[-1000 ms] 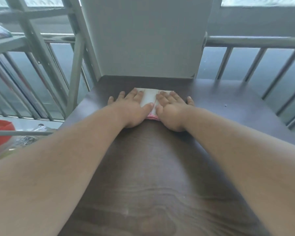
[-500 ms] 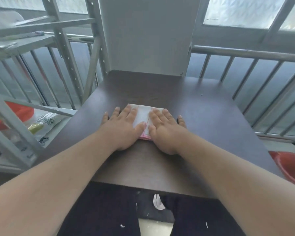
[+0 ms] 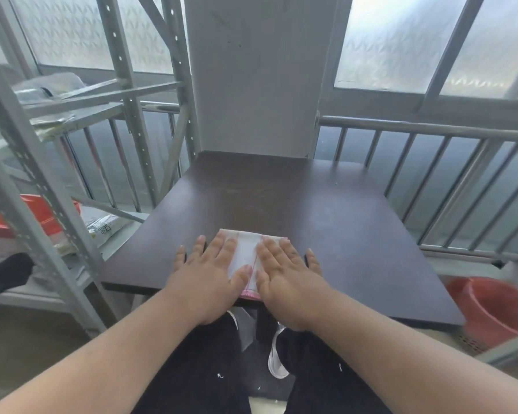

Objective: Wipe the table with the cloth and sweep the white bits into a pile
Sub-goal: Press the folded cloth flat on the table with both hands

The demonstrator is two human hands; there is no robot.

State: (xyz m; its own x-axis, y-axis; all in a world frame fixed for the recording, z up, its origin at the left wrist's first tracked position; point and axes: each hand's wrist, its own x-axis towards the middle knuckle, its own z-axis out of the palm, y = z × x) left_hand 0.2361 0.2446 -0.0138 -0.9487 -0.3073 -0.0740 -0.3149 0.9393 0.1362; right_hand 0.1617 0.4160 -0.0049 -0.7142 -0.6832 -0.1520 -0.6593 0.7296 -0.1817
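Note:
A folded white cloth [image 3: 246,249] with a pink hem lies at the near edge of the dark brown table [image 3: 347,234]. My left hand [image 3: 208,274] lies flat on the cloth's left half, and my right hand [image 3: 286,276] presses down on its right half, fingers spread and pointing away from me. The cloth's pink end reaches the table's front edge. One tiny white bit [image 3: 336,184] sits far right on the tabletop. A few white bits [image 3: 220,375] lie on my dark trousers below the table edge.
A grey metal shelf rack [image 3: 57,204] with bags and clothes stands close on the left. A white pillar [image 3: 251,85] rises behind the table, with a metal railing [image 3: 431,130] to its right. A red basin [image 3: 497,309] sits on the floor at right.
Both hands have dragged the cloth from the table's far end toward me to its front edge. The view has pulled back and now shows my lap.

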